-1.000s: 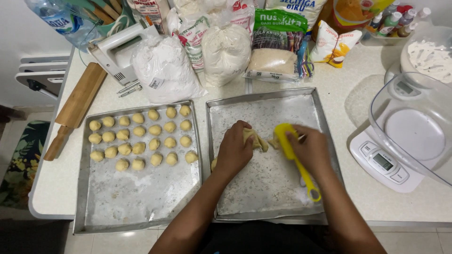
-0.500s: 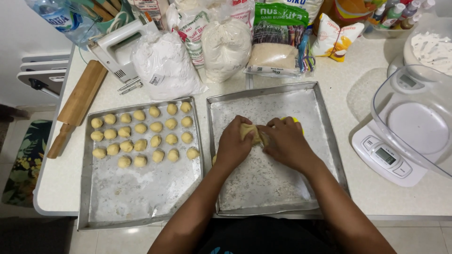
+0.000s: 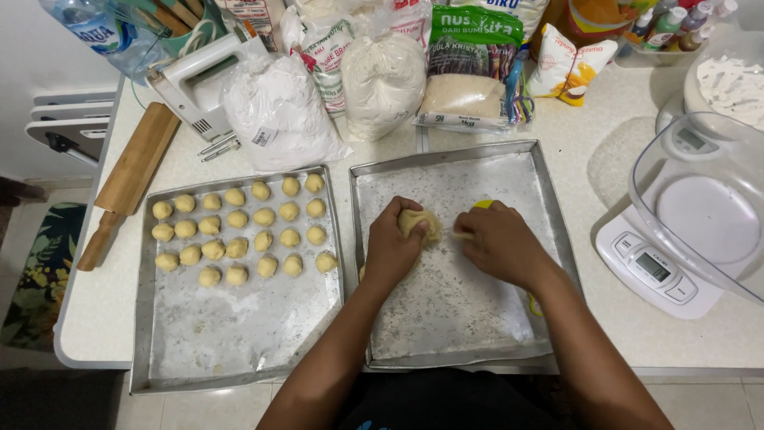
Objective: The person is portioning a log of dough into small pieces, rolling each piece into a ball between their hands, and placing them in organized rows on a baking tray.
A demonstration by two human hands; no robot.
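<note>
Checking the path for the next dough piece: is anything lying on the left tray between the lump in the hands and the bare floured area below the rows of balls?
Nothing visible does. The left hand holds the pale yellow dough lump over the right-hand metal tray. Only the two trays' adjoining rims lie between it and the left metal tray, whose floured area below the small dough balls is bare.

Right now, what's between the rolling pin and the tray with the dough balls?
Nothing: head view shows only bare white countertop between the wooden rolling pin and the left tray of dough balls.

Pale yellow dough balls (image 3: 239,231); grey metal tray (image 3: 239,342); white scale (image 3: 652,267).
</note>
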